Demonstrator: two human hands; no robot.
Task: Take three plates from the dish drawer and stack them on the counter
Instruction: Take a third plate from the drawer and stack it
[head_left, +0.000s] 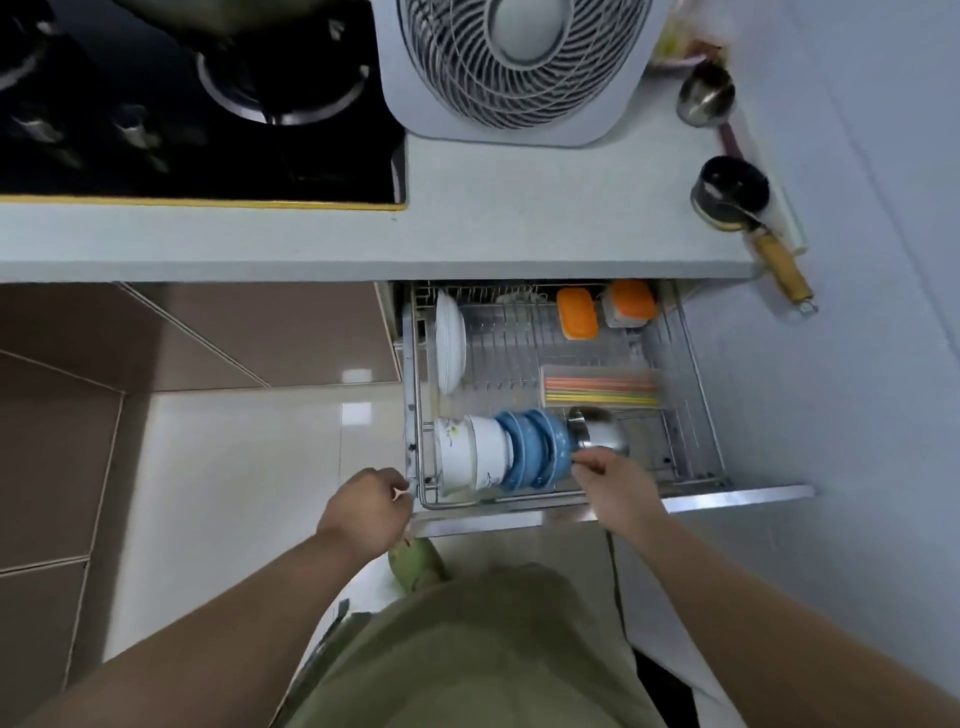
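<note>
The dish drawer (691, 374) stands pulled out below the counter (519, 228), its wire rack showing. White plates (450, 343) stand on edge at the rack's left side. Along the front lies a row of white bowls (472, 452), blue bowls (535, 447) and a steel bowl (597, 428). My left hand (366, 506) is closed at the drawer's front left corner, on the rack's rim. My right hand (613, 480) reaches over the front edge and touches the blue bowls near the steel bowl; its grip is blurred.
On the counter stand a white fan (514, 67), a black hob (197, 98) and two small pots (730, 189) at the right. Orange-lidded boxes (576, 314) and a box of coloured sticks (602, 389) lie in the drawer. A white wall runs along the right.
</note>
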